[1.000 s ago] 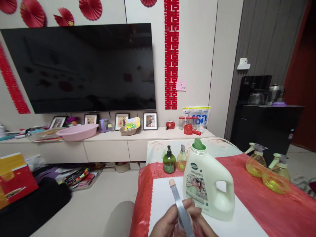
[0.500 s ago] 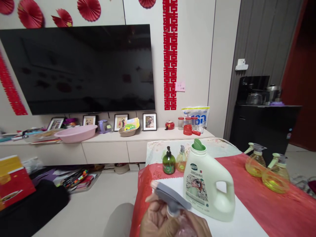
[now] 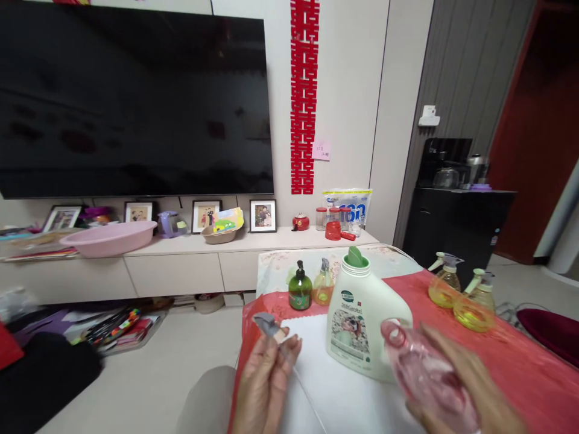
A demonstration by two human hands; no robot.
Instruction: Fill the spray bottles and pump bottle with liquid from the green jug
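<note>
My left hand (image 3: 266,374) is closed around a grey spray nozzle (image 3: 268,327), whose thin tube (image 3: 307,395) hangs down to the right. In my right hand (image 3: 474,386) is a clear pink spray bottle (image 3: 429,377), tilted with its open neck toward the upper left. Between my hands, a little farther off, a pale green detergent jug (image 3: 357,319) stands upright on a white sheet (image 3: 312,349). Its mouth is uncapped and shows a green spout. The pink bottle covers the jug's handle and lower right side.
Behind the jug stand a green pump bottle (image 3: 300,290) and a spray bottle with orange liquid (image 3: 323,286). Two yellow spray bottles (image 3: 446,283) are at the right on the red cloth (image 3: 409,289). A TV cabinet (image 3: 176,268) runs along the wall.
The nozzle has come off the pink bottle. My hands have moved apart, the left keeping the nozzle and tube, the right carrying the bottle rightward in front of the jug. The view has shifted slightly.
</note>
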